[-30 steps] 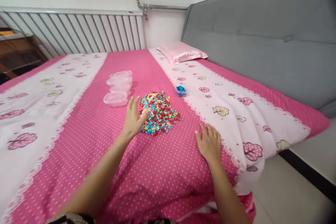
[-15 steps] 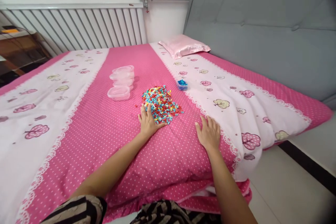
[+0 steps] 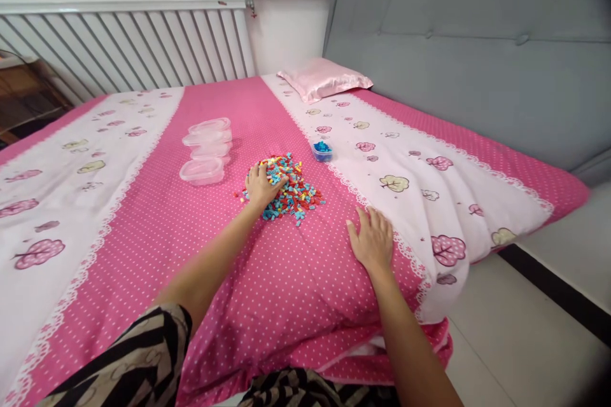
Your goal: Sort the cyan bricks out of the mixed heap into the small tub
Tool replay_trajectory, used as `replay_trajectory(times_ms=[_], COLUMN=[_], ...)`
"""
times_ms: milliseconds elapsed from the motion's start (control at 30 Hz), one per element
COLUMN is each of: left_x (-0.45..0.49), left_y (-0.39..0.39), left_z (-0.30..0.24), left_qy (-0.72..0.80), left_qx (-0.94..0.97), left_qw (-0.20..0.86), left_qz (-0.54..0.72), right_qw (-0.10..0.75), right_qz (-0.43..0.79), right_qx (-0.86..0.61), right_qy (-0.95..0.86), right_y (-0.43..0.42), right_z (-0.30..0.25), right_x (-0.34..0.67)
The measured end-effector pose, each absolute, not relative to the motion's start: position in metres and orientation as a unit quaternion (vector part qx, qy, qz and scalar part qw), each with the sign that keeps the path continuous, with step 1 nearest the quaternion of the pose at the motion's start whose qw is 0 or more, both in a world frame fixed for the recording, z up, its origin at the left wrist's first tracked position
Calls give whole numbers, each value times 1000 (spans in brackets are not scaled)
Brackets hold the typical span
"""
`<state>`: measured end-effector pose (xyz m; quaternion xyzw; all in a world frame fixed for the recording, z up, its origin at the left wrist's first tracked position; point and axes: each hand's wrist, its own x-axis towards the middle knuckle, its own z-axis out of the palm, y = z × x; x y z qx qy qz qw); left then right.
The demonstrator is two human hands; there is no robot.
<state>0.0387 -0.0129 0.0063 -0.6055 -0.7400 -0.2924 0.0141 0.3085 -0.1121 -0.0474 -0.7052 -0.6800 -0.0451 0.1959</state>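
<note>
The left hand (image 3: 261, 187) is the nearer one: it lies palm down over the left side of the pile of small coloured pieces (image 3: 298, 194) on the bed (image 3: 286, 286). Most of the pile lies to the right of its fingers, between them and the right hand (image 3: 373, 240). The left thumb stands well away from the other fingers and points right across the heap; the fingers reach toward the far side. Whether any piece is caught under the palm I cannot tell.

The pile has no clear long axis; it is a loose mound, with stray pieces trailing to its left and along its right and near edges, and the single pieces lie every which way.

The right hand rests flat on the bed to the right and nearer, fingers slightly spread, apart from the pile and with nothing visible in its grasp. The small tub of blue pieces (image 3: 323, 157) sits beyond the pile to the right, and the pale pink containers (image 3: 202, 171) stand in a row to its left, reaching farther back.
</note>
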Motion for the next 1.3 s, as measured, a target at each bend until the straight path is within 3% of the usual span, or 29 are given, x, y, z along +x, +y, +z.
replay_trajectory(times_ms=[233,367,433,533,633,933,1300], left_x=[28,41,57,85,106,109,79], left_y=[24,6,-17,-52,-62,-10,18], left_z=[41,55,49,27,2,-6,21], left_qy=[-755,-698,-595,-321,-159,-219,-382], left_qx=[-594,-654,-757,-936,-980,-951,-896], left_qw=[-33,2,35,49,107,218,224], left_qz=[-276,-292,-270,-138,-47,-11,-39], right_qw=[194,198,199,199,199,198,206], right_qz=[-25,-24,-25,-27,-27,-16,-9], right_qx=[-709,-708,-709,-707,-706,-711,-707], right_qy=[-678,-677,-677,-678,-680,-675,-676], right_y=[-112,-112,-112,-112,-112,-111,-111], right_z=[-45,-45,-45,-46,-46,-44,-44], right_x=[309,309,309,310,310,308,310])
